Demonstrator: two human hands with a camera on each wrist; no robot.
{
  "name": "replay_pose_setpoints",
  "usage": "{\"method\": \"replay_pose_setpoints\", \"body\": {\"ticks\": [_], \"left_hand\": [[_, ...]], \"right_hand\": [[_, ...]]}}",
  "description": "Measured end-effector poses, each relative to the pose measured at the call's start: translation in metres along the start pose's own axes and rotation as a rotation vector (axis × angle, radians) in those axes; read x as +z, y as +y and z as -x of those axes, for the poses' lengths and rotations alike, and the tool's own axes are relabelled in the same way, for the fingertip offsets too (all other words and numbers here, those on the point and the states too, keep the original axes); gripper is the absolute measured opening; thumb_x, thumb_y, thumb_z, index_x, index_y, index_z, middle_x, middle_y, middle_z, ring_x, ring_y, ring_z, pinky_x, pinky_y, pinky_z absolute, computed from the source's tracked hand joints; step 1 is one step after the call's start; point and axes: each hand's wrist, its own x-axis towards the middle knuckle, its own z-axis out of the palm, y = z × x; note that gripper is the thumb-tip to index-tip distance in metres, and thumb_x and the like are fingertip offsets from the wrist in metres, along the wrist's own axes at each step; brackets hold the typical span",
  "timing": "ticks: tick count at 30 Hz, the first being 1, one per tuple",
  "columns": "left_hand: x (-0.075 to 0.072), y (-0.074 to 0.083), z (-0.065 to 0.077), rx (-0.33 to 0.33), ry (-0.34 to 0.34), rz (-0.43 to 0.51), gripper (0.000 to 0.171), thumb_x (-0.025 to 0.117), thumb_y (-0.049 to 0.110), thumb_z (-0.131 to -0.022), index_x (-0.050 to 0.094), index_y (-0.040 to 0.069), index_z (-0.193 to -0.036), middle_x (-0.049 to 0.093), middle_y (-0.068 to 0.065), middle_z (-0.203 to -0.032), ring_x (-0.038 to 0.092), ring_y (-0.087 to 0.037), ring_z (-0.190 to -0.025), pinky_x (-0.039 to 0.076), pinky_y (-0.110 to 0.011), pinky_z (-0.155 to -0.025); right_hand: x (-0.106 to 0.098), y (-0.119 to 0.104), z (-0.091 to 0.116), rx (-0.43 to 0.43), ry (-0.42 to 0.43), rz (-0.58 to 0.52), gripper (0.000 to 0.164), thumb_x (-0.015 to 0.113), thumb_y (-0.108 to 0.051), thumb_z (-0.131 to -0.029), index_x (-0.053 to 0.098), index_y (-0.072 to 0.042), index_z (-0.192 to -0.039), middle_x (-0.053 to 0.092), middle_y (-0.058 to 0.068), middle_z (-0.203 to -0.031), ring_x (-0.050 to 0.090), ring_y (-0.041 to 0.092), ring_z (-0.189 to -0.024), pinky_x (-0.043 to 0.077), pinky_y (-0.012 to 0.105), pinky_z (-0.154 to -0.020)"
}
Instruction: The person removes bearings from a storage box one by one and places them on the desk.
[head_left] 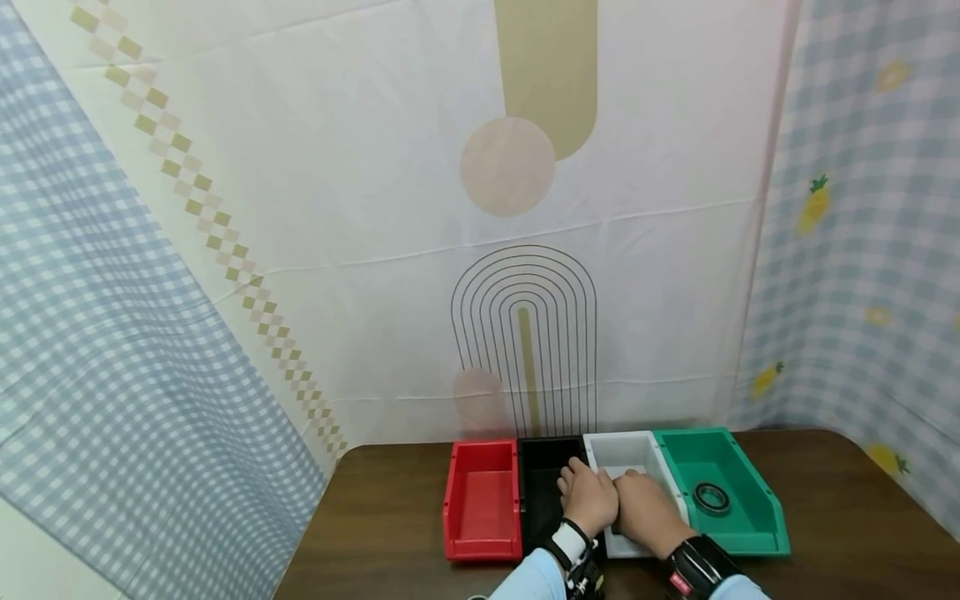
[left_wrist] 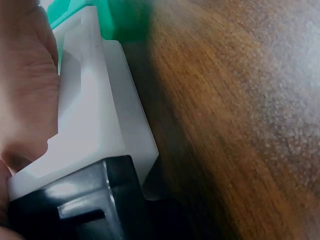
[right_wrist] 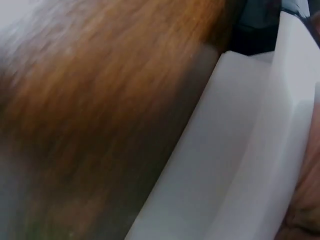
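My left hand (head_left: 588,497) is over the shared edge of the black bin (head_left: 534,500) and the white bin (head_left: 622,446), with its fingers pointing away from me. Against it, my right hand (head_left: 648,508) reaches down into the white bin. The two hands meet at thumb and fingers, and the right hand's fingertips are hidden from above. In the left wrist view a bent hand (left_wrist: 30,95) lies behind the wall of the white bin (left_wrist: 90,100). Whether anything is pinched between the hands, I cannot tell.
Left of the black bin stands a red bin (head_left: 483,508). A green bin (head_left: 761,533) on the right holds a dark ring (head_left: 711,498) that looks like a bearing. All four-sided bins stand side by side on a brown wooden table (head_left: 390,517), with patterned cloth (head_left: 375,333) behind.
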Motion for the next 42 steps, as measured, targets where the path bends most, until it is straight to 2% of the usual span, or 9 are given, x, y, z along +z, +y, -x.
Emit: {"method": "replay_pose_setpoints", "body": {"ticks": [9, 18, 24, 30, 37, 42], "left_hand": [[0.006, -0.009, -0.004, 0.003, 0.050, -0.032, 0.046, 0.054, 0.019, -0.107, 0.046, -0.014, -0.139, 0.053, -0.034, -0.126, 0.050, -0.049, -0.118, 0.045, -0.069, -0.096], [-0.003, -0.001, 0.001, -0.003, 0.014, -0.042, 0.044, 0.059, 0.019, -0.107, 0.049, -0.010, -0.138, 0.055, -0.031, -0.123, 0.053, -0.044, -0.113, 0.048, -0.063, -0.093], [-0.005, 0.006, 0.003, 0.007, 0.009, -0.047, 0.043, 0.058, 0.019, -0.107, 0.049, -0.010, -0.138, 0.055, -0.030, -0.125, 0.052, -0.042, -0.113, 0.049, -0.061, -0.092], [0.004, 0.000, 0.000, 0.021, 0.034, -0.046, 0.044, 0.053, 0.021, -0.109, 0.048, -0.011, -0.139, 0.054, -0.032, -0.127, 0.051, -0.042, -0.114, 0.048, -0.062, -0.094], [0.000, -0.002, 0.002, 0.047, 0.035, -0.037, 0.047, 0.055, 0.023, -0.109, 0.047, -0.012, -0.139, 0.054, -0.032, -0.125, 0.051, -0.044, -0.111, 0.048, -0.059, -0.091], [-0.001, -0.002, 0.003, 0.014, 0.014, 0.021, 0.051, 0.056, 0.025, -0.108, 0.045, -0.013, -0.142, 0.053, -0.033, -0.128, 0.050, -0.046, -0.116, 0.045, -0.065, -0.093]], "right_hand": [[0.000, -0.005, -0.001, 0.049, -0.052, -0.025, 0.022, 0.080, 0.000, -0.080, 0.067, -0.013, -0.070, 0.060, 0.004, -0.071, 0.056, 0.021, -0.069, 0.048, 0.038, -0.065], [-0.001, -0.006, -0.001, 0.066, -0.064, -0.045, 0.019, 0.085, -0.002, -0.078, 0.070, -0.012, -0.072, 0.061, 0.006, -0.076, 0.058, 0.023, -0.071, 0.051, 0.040, -0.065], [-0.001, -0.003, -0.001, 0.060, -0.056, -0.030, 0.018, 0.085, -0.002, -0.077, 0.071, -0.012, -0.072, 0.059, 0.006, -0.076, 0.058, 0.023, -0.071, 0.051, 0.039, -0.064], [0.001, 0.000, -0.001, 0.041, -0.040, 0.003, 0.019, 0.082, -0.001, -0.079, 0.069, -0.012, -0.071, 0.061, 0.005, -0.074, 0.061, 0.023, -0.071, 0.052, 0.040, -0.066], [0.000, -0.002, 0.001, 0.010, -0.012, -0.007, 0.021, 0.085, 0.001, -0.074, 0.070, -0.012, -0.071, 0.061, 0.003, -0.072, 0.060, 0.022, -0.071, 0.052, 0.038, -0.067], [-0.003, -0.004, 0.003, -0.001, -0.018, 0.016, 0.014, 0.083, -0.001, -0.080, 0.073, -0.010, -0.076, 0.062, 0.005, -0.076, 0.062, 0.024, -0.074, 0.054, 0.041, -0.070]]}}
